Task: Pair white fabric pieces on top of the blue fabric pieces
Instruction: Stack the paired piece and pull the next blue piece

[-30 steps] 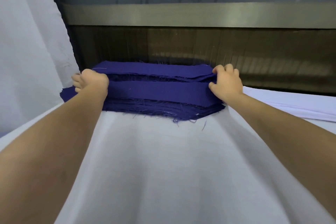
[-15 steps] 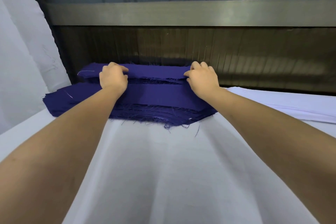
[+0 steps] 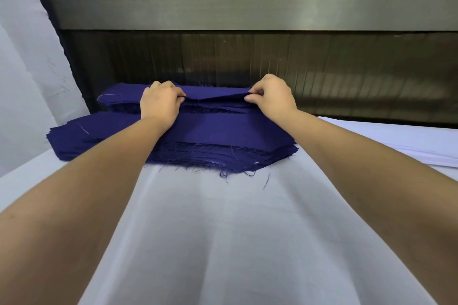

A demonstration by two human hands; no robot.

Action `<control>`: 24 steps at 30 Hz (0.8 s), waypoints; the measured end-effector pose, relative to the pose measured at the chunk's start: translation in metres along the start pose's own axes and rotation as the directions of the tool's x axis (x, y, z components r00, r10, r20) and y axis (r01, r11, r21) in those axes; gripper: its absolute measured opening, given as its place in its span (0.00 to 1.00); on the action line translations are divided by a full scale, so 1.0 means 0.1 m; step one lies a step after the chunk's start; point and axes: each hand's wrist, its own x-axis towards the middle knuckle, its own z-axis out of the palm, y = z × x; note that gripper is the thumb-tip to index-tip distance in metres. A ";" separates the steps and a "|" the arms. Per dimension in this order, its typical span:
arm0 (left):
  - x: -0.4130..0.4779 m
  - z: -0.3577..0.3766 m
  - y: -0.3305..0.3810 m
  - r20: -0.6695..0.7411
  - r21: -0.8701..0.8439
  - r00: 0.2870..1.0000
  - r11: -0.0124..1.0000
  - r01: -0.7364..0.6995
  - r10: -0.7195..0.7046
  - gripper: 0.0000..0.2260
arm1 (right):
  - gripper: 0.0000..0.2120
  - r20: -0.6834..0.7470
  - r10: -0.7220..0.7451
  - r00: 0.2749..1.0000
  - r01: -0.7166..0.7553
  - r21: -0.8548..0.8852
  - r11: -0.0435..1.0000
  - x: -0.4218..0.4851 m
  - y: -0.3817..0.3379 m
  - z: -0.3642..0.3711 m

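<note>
Edge of top blue piece (image 3: 215, 94) in left grip (image 3: 159, 105), right grip (image 3: 272, 99)

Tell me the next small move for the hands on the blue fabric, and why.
Probably lift the top blue piece clear of the back blue stack and draw it toward the white cloth in front. Both the left hand and the right hand pinch its near edge, which is raised off the pieces below.
</note>
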 end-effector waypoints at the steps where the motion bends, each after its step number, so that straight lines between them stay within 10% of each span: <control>1: 0.00 0.00 0.00 -0.008 0.002 1.000 1.000 0.004 -0.004 0.13 | 0.09 -0.007 0.001 1.000 -0.001 0.048 0.999 -0.01 0.01 -0.02; 24: -0.58 -0.22 0.71 -0.113 -0.005 0.894 0.900 -0.436 0.433 0.08 | 0.04 -0.061 -0.008 0.998 0.025 0.274 0.961 -1.31 0.89 -1.10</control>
